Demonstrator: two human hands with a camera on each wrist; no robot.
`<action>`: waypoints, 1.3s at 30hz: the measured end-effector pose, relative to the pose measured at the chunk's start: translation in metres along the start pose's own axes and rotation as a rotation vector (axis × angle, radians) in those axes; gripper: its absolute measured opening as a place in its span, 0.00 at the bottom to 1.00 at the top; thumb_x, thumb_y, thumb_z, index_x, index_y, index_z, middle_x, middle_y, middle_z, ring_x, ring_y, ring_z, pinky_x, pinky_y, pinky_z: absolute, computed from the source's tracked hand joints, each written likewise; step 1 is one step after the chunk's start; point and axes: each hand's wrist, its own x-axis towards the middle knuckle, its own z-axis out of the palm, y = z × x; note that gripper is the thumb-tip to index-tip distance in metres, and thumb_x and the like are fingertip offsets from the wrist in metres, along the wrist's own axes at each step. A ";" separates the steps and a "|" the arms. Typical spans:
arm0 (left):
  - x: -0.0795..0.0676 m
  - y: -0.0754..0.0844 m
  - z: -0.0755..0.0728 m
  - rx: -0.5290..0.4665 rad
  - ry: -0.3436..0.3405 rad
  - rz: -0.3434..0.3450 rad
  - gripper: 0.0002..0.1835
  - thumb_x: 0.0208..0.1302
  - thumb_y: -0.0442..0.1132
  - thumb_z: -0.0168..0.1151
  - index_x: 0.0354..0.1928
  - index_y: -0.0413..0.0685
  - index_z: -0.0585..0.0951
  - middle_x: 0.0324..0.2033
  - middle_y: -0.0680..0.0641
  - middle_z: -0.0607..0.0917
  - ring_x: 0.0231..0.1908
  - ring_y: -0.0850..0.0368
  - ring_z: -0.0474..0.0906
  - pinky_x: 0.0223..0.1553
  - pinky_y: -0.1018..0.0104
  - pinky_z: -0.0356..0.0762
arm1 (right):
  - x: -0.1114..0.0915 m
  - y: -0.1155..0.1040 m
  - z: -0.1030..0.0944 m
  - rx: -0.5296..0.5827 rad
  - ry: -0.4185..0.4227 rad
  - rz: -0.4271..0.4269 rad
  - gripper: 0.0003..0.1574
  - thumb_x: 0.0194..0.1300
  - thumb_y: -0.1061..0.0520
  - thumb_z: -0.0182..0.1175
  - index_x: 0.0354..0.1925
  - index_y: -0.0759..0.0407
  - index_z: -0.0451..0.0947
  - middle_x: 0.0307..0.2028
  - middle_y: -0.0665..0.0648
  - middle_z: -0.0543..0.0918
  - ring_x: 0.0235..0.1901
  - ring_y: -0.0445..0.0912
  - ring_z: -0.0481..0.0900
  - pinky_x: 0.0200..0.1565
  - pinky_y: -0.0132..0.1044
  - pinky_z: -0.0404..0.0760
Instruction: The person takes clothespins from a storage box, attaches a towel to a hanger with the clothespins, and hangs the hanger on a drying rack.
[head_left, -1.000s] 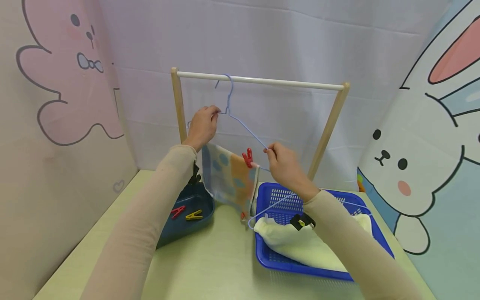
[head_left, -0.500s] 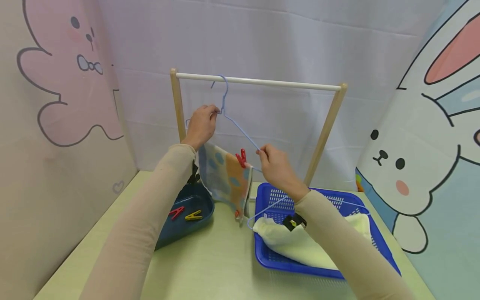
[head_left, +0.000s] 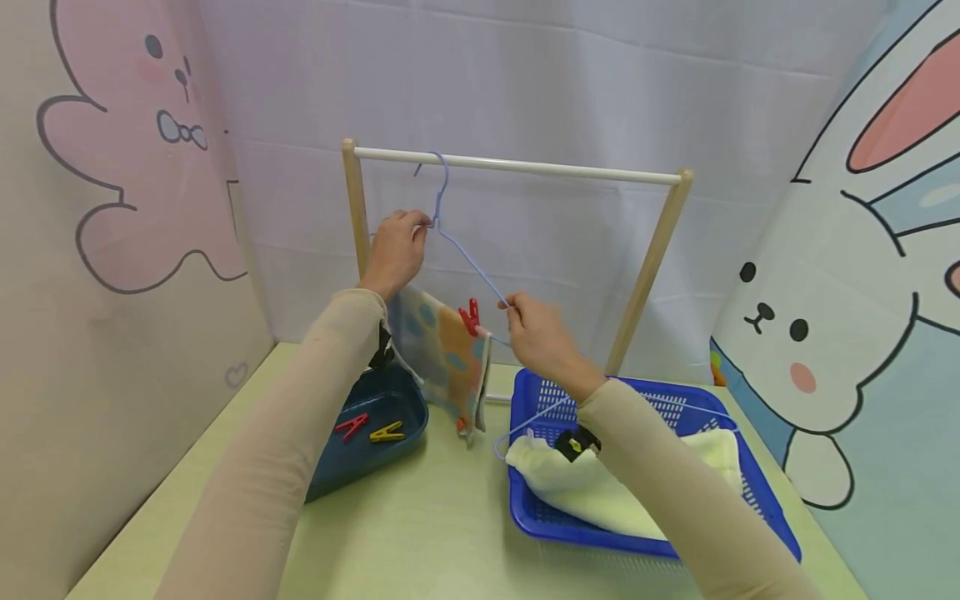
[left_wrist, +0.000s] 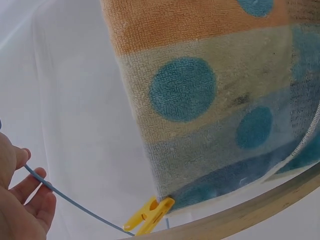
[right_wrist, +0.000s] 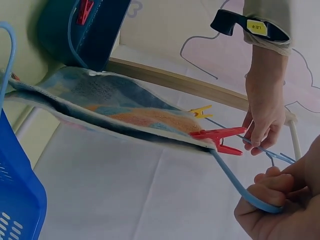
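Left hand (head_left: 397,248): my thumb and fingers pinch the blue hanger (head_left: 471,263) just beside its neck.
Right hand (head_left: 543,337): my fingers curl round the hanger's sloping arm, above the red clothespin (head_left: 469,318).
Hanger hook: looped over the white rail (head_left: 555,168), near the left of 2 wooden posts (head_left: 651,271).
Towel (head_left: 450,346): looped terry with orange, cream and grey-blue bands and teal dots, folded over the hanger's lower bar; the red clothespin is at its right end, a yellow clothespin (left_wrist: 150,216) at the other.
Dark teal tub (head_left: 367,464): smooth-walled, with 2 loose clothespins (head_left: 387,432) inside, 1 red, 1 yellow; my left forearm hides part of it.
Blue basket (head_left: 570,538): perforated, holding a soft pale-yellow cloth (head_left: 585,487); another hanger (head_left: 534,419) lies across it, my right forearm in front.
Walls: a pink cartoon animal (head_left: 150,192) left, a white rabbit (head_left: 847,333) right.
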 end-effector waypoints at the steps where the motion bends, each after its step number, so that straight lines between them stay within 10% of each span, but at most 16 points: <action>1: 0.000 0.000 -0.001 -0.002 0.005 0.000 0.11 0.70 0.34 0.50 0.48 0.40 0.80 0.46 0.40 0.79 0.48 0.44 0.73 0.50 0.54 0.70 | 0.000 0.000 0.001 0.005 -0.008 0.002 0.19 0.75 0.60 0.37 0.53 0.66 0.71 0.28 0.59 0.73 0.17 0.44 0.62 0.21 0.35 0.64; 25: -0.006 -0.008 -0.006 -0.020 0.026 0.004 0.14 0.68 0.32 0.52 0.53 0.38 0.77 0.52 0.37 0.77 0.54 0.40 0.71 0.55 0.51 0.66 | -0.005 0.010 -0.001 0.053 -0.035 -0.039 0.16 0.73 0.57 0.44 0.53 0.65 0.70 0.20 0.54 0.66 0.15 0.44 0.59 0.18 0.34 0.60; 39: -0.033 -0.026 -0.016 0.001 -0.091 0.005 0.11 0.67 0.34 0.49 0.41 0.38 0.80 0.36 0.40 0.82 0.36 0.47 0.77 0.41 0.53 0.73 | -0.020 0.032 -0.024 -0.083 -0.048 -0.016 0.21 0.71 0.57 0.50 0.54 0.72 0.68 0.39 0.63 0.76 0.38 0.53 0.73 0.42 0.45 0.74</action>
